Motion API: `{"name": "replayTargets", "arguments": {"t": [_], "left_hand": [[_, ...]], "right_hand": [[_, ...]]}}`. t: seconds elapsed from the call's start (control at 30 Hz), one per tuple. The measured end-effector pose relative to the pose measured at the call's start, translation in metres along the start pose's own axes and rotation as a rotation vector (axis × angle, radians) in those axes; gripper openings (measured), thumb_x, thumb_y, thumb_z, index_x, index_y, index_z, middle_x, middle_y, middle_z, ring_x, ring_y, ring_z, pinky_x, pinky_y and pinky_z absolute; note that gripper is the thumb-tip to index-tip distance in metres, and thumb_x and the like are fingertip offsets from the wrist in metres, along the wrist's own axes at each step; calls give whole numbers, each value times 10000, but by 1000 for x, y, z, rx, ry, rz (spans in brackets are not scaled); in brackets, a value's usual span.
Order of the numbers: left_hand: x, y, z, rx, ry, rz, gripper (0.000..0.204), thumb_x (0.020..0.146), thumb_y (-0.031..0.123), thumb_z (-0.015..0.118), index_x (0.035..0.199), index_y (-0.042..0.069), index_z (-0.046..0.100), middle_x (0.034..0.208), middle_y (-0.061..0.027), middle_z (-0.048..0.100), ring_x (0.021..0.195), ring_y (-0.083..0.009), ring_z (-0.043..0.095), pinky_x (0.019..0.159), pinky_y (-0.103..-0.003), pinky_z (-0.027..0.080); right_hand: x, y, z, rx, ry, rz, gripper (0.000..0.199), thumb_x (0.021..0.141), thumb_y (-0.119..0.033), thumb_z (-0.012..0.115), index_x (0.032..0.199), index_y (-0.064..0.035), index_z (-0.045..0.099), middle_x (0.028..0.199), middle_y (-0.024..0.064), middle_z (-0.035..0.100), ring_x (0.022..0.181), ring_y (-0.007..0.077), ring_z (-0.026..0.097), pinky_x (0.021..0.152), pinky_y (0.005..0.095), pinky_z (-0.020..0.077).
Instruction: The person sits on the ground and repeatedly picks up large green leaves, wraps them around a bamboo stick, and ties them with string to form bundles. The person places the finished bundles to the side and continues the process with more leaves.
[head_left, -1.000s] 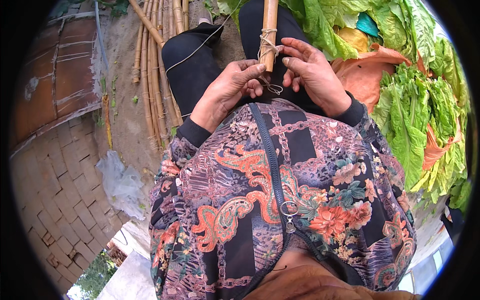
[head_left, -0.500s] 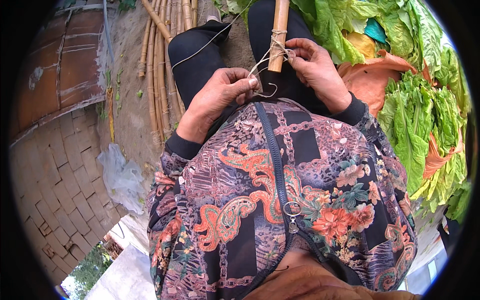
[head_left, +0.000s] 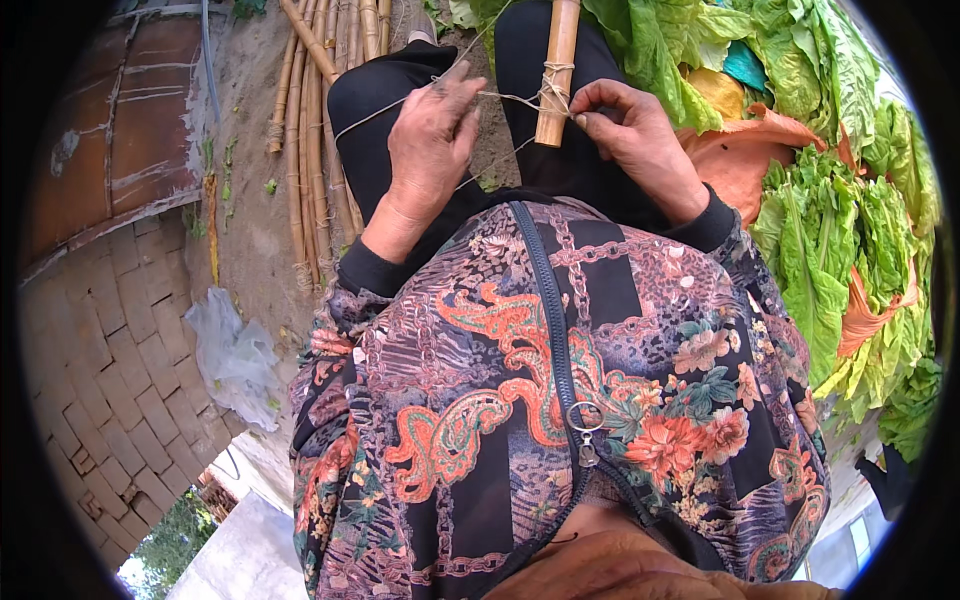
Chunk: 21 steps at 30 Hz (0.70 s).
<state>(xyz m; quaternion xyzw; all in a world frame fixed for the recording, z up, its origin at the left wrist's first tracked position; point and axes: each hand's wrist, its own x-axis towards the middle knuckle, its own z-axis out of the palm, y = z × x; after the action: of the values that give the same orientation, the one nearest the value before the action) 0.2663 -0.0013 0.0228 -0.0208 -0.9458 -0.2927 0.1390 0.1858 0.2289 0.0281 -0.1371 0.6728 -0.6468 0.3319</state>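
A bamboo pole points down toward me between my black-trousered knees, several turns of thin pale string bound near its cut end. My right hand is beside that end, thumb and forefinger pinching the string at the binding. To the left of the pole is my left hand, its back toward me and its fingers stretched forward over my knee. A strand runs taut from the binding to its forefinger; how the fingers grip it is partly hidden. Another strand slants below the pole end toward my left wrist.
Several bamboo poles lie on the dirt at left, near a crumpled clear plastic bag and brick paving. Large green leaves are heaped at right around orange cloth. A long string crosses my left knee.
My left hand has moved forward from below the pole end, drawing the string out to the left. Its pinch has straightened. My right hand stays by the binding, its fingers closer together.
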Motion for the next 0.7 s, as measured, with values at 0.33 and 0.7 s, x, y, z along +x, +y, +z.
{"name": "replayTargets", "arguments": {"t": [0.33, 0.7], "left_hand": [[-28, 24, 32, -460, -606, -360, 398, 790, 187, 664, 1165, 106, 559, 1004, -141, 637, 867, -275, 646, 749, -340, 509], [-9, 62, -51, -741, -593, 112, 277, 815, 24, 556, 1080, 63, 625, 993, -115, 675, 884, -283, 668, 753, -315, 527]], "right_hand": [[4, -3, -3, -10, -22, 11, 89, 851, -76, 568, 917, -29, 607, 715, -34, 539, 550, 31, 454, 500, 183, 386], [8, 1, -7, 21, 79, 1, 168, 856, -77, 556, 1001, -1, 596, 801, -2, 578, 566, 46, 478, 521, 185, 411]]}}
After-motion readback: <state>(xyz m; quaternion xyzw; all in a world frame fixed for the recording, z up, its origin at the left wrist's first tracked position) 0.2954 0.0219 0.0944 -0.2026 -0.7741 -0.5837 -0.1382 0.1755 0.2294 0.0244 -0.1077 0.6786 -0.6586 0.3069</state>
